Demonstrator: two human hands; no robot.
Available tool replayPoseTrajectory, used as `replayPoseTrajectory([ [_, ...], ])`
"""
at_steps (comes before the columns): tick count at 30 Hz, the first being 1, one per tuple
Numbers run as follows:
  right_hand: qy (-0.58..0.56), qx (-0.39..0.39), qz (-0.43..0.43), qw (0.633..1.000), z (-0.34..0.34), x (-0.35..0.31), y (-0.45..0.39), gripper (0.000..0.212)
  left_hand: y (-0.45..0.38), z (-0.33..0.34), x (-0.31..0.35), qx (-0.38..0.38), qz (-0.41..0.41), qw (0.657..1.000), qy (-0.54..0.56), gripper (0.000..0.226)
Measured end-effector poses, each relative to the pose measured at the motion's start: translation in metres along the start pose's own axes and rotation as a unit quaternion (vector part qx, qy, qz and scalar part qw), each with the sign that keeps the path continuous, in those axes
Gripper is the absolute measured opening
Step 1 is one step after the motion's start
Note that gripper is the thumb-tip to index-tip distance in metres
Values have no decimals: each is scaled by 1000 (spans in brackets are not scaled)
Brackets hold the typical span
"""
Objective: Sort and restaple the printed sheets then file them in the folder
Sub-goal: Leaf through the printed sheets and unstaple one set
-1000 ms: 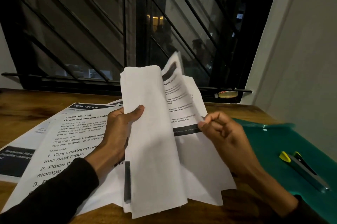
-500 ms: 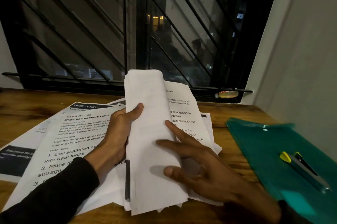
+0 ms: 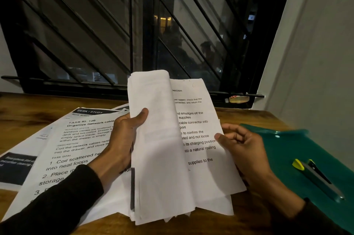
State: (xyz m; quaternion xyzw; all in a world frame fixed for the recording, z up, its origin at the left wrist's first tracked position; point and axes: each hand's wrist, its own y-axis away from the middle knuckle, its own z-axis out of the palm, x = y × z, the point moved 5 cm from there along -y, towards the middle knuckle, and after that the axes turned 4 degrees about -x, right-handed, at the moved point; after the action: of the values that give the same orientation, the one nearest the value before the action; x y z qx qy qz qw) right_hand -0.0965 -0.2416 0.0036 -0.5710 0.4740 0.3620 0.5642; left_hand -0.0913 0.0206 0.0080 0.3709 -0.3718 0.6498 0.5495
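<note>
White printed sheets (image 3: pixel 164 146) held upright over wooden surface (image 3: pixel 28 108), folded-back pages gripped by left hand (image 3: pixel 122 139); right hand (image 3: pixel 243 144), flat on top half a second ago, now pinching exposed page's edge, so sorting continues. Green folder (image 3: pixel 287 150) with stapler (image 3: pixel 316 177) right of right fingers (image 3: pixel 222 136), reachable
</note>
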Motion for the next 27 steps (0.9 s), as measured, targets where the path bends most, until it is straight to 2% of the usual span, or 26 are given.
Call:
replayPoseTrajectory([
  [10,108,9,-34,994,2,-14,9,8,0,-1,1,12,9,1000,-5,11],
  [16,196,41,-79,977,4,-22,12,9,-2,-3,-1,12,12,1000,-6,10],
  [18,161,-6,-114,980,12,-28,17,11,-2,-4,-1,12,13,1000,-1,11],
  [20,128,-103,-154,974,28,-38,28,10,-3,-3,-2,11,10,1000,4,12],
  [22,178,-208,-181,944,47,-45,44,16,-3,-3,-3,9,7,1000,5,15],
  [24,255,-283,-224,897,64,-45,57,28,-4,-4,-3,8,12,1000,1,24],
  [26,293,-318,-247,867,74,-42,63,34,-4,-5,-2,7,21,1000,-14,35],
  [27,298,-322,-251,863,76,-40,64,36,-3,-4,-1,8,26,999,-20,35],
])
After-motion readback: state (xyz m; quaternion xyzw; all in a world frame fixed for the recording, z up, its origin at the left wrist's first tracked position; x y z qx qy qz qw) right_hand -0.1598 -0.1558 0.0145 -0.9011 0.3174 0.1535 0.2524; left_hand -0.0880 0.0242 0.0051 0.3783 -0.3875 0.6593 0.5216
